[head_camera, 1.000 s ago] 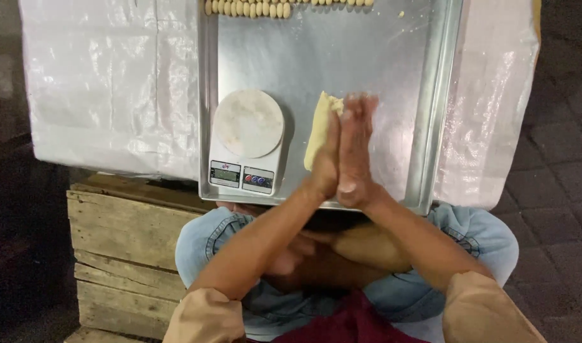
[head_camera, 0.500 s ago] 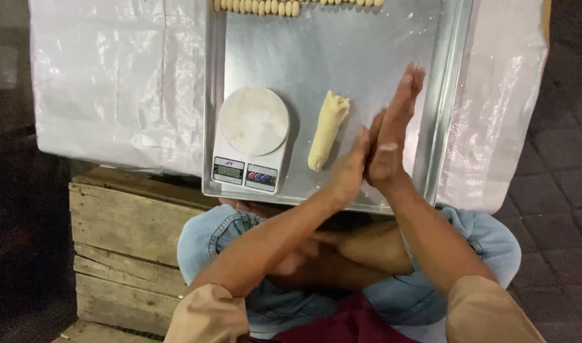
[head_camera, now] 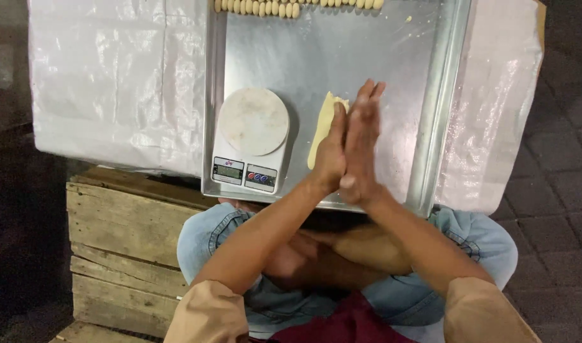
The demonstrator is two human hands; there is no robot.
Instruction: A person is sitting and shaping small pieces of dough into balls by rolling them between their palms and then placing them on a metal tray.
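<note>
While the left hand (head_camera: 331, 152) and the right hand (head_camera: 362, 143) press flat against each other, palm to palm with fingers straight and pointing away from the person, nothing shows between them from this view. Both hover over a shallow rectangular metal tray (head_camera: 430, 127). Just beside the left hand, partly hidden by it, a pale yellow elongated log of dough (head_camera: 321, 127) lies on the tray floor. To its left stands a small white digital kitchen scale with a round platform (head_camera: 253, 136). Along the tray's far edge runs a row of small pale dough pieces (head_camera: 265, 7). Under the tray lies a white plastic sheet (head_camera: 113, 76), and a wooden crate (head_camera: 119, 235) sits below.
</note>
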